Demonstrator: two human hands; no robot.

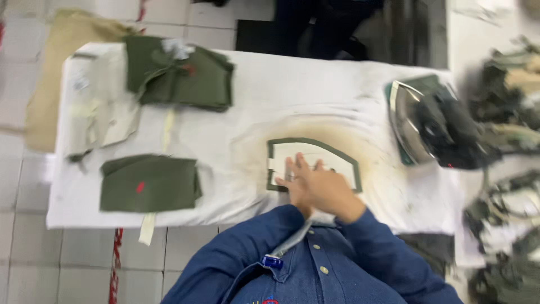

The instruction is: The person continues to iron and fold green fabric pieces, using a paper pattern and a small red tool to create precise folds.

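Observation:
My right hand (315, 188) lies flat, fingers spread, on a small olive-green fabric piece (313, 162) with a white panel laid over it. The piece rests on the scorched, brownish middle of a white padded table (270, 95). My blue denim sleeve comes in from the lower right. My left hand cannot be seen; only its blue sleeve shows near the table's front edge, ending close under the right hand.
A metal iron (419, 121) rests on a green pad at the right. Folded olive-green pieces lie at the back left (180, 70) and front left (149, 183), with pale pieces (101, 107) beside them. Heaped garments (506, 169) fill the far right. The floor is tiled.

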